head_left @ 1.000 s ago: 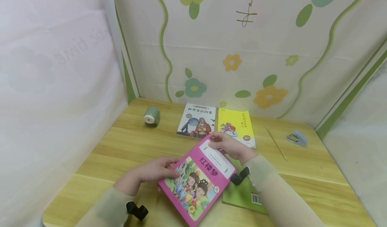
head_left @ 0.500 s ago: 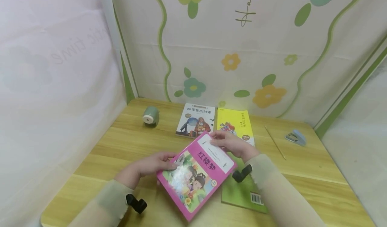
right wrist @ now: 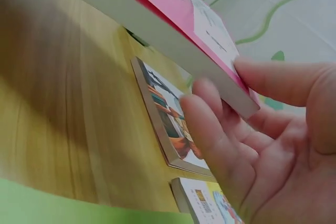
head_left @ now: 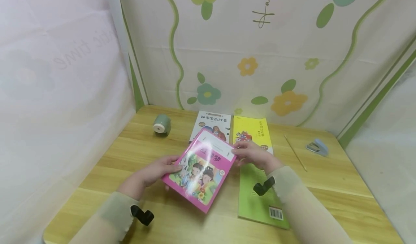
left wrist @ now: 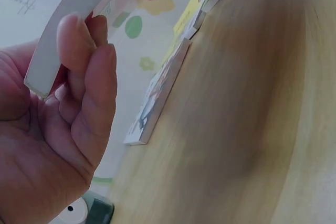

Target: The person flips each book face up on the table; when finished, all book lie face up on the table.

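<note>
A pink book (head_left: 196, 179) with two cartoon figures on its cover is held above the table, tilted, its upper end overlapping the white book in the head view. My left hand (head_left: 162, 170) grips its left edge, thumb on the cover and fingers underneath. At the upper right corner my right hand (head_left: 251, 153) pinches it, thumb on top. In the left wrist view the page block (left wrist: 50, 59) bends slightly within the left hand (left wrist: 58, 114). The right wrist view has the right hand's fingers (right wrist: 210, 129) under the book (right wrist: 173, 35).
Behind lie a white book (head_left: 212, 123) and a yellow book (head_left: 256, 132). A green book (head_left: 260, 200) lies partly under the right forearm. A pencil sharpener (head_left: 161, 125) stands back left; a thin stick (head_left: 295, 153) and a blue stapler (head_left: 317, 147) lie right. Printed cloth (head_left: 221, 38) walls the table.
Both hands have carried the pink book up and left, away from the green book, turning it slightly more upright in the head view. More of the green book shows; the white book is more covered.
</note>
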The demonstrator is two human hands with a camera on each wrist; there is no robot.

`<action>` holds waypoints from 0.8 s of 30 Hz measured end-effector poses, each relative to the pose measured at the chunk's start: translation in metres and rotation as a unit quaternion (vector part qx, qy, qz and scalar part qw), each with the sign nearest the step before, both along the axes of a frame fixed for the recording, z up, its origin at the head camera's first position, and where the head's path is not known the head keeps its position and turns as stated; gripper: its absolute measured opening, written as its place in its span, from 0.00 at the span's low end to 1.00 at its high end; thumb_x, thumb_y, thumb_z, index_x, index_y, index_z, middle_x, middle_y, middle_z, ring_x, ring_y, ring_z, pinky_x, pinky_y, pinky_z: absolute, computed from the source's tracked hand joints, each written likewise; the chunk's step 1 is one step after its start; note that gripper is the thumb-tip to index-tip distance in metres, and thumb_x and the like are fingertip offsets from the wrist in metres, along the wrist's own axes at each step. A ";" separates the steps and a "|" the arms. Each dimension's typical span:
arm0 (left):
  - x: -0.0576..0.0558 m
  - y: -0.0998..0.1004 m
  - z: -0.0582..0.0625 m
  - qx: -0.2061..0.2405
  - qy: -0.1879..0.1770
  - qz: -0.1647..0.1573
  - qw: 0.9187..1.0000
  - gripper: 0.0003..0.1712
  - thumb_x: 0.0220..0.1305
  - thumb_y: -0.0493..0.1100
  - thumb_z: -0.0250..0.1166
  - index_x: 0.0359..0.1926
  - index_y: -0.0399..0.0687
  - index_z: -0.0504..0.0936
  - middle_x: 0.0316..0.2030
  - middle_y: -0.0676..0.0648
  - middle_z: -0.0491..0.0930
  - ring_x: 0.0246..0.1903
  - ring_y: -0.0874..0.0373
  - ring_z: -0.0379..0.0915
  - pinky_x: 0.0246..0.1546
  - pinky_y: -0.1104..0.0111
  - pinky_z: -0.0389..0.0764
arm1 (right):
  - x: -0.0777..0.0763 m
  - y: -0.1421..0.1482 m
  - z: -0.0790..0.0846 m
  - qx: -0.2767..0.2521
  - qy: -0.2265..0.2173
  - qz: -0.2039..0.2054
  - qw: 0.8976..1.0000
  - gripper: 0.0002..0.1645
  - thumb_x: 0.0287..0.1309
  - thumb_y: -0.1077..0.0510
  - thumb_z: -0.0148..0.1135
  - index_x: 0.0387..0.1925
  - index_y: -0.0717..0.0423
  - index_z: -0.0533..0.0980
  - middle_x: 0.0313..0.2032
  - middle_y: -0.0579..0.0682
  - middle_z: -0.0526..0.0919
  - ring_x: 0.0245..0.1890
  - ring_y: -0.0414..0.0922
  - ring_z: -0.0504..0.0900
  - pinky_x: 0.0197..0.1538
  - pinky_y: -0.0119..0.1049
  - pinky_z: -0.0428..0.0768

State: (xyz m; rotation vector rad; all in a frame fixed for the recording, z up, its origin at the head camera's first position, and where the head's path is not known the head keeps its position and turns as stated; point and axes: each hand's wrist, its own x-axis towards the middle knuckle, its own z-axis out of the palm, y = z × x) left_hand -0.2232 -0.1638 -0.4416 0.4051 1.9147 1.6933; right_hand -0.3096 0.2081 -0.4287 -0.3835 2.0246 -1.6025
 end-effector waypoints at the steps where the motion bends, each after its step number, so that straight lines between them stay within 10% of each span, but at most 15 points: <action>1: 0.000 0.000 -0.001 0.003 -0.004 0.004 1.000 0.32 0.71 0.50 0.60 0.69 0.39 0.66 0.35 0.34 0.84 0.21 0.52 0.80 0.17 0.66 0.81 | 0.000 -0.001 0.000 -0.003 -0.004 -0.011 1.000 0.17 0.65 0.59 0.62 0.51 0.67 0.75 0.41 0.62 0.84 0.35 0.52 0.84 0.41 0.46 0.86; 17: 0.001 0.004 -0.017 -0.009 -0.067 0.029 0.997 0.31 0.70 0.49 0.60 0.66 0.36 0.68 0.40 0.35 0.84 0.32 0.40 0.83 0.33 0.52 0.85 | 0.000 -0.030 -0.015 -0.029 -0.002 -0.139 0.990 0.20 0.62 0.67 0.60 0.54 0.73 0.72 0.42 0.64 0.84 0.38 0.54 0.86 0.46 0.46 0.84; 24: 0.000 0.005 -0.024 -0.052 -0.057 0.022 0.997 0.19 0.69 0.45 0.61 0.52 0.33 0.78 0.33 0.39 0.84 0.26 0.51 0.80 0.28 0.62 0.84 | 0.000 -0.040 -0.021 0.010 -0.011 -0.164 0.986 0.20 0.59 0.66 0.63 0.53 0.67 0.72 0.38 0.62 0.85 0.34 0.56 0.86 0.46 0.52 0.83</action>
